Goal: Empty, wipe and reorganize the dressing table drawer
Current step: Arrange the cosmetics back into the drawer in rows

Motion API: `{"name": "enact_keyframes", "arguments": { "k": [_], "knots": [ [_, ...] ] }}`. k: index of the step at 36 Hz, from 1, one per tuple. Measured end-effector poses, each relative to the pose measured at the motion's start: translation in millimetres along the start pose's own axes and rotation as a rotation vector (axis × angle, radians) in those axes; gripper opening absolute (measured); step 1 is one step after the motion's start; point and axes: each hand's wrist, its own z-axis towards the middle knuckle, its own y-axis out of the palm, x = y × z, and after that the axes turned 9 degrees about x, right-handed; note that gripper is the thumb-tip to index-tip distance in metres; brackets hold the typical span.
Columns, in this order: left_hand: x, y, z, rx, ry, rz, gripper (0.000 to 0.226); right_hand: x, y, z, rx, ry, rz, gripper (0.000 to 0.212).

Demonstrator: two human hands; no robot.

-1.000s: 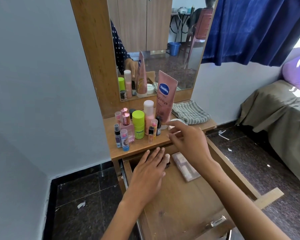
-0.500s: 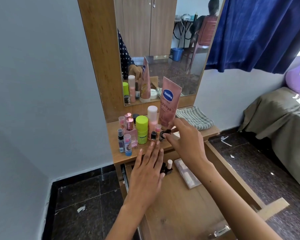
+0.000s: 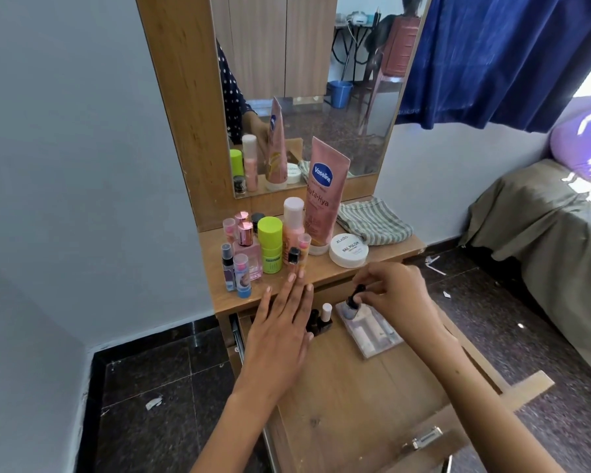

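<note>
The wooden drawer (image 3: 362, 401) stands pulled out below the dressing table top (image 3: 321, 271). My right hand (image 3: 393, 291) pinches a small dark-capped nail polish bottle (image 3: 352, 303) just above a flat makeup palette (image 3: 369, 331) lying at the drawer's back. My left hand (image 3: 280, 327) lies flat and open over the drawer's back left corner, fingertips on the table edge. Beside it two small bottles (image 3: 319, 320) stand in the drawer, one with a white cap.
On the table top stand a pink Vaseline tube (image 3: 325, 192), a lime green bottle (image 3: 270, 244), several small perfume and lip-balm items (image 3: 241, 254), a white nail polish remover jar (image 3: 348, 255) and a folded striped cloth (image 3: 372, 221). A bed (image 3: 546, 240) lies right.
My right hand has come down from the table top to the drawer with the small dark-capped bottle in its fingers. The white jar is uncovered. My left hand has stayed flat.
</note>
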Motion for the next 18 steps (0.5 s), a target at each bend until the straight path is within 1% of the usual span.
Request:
{"name": "enact_keyframes", "arguments": {
  "k": [6,13,18],
  "knots": [
    [-0.6,-3.0,-1.7,0.002,0.001,-0.018,0.078,11.5,32.9,3.7,-0.061,0.007,-0.100,0.020],
    [-2.1,-3.6,-2.4,-0.031,0.004,-0.014,0.079,9.9,49.3,7.5,-0.119,-0.047,-0.183,0.022],
    [-3.3,-4.6,-2.0,-0.051,0.006,-0.020,0.079,11.3,55.1,7.1,-0.109,-0.078,-0.216,0.023]
  ]
}}
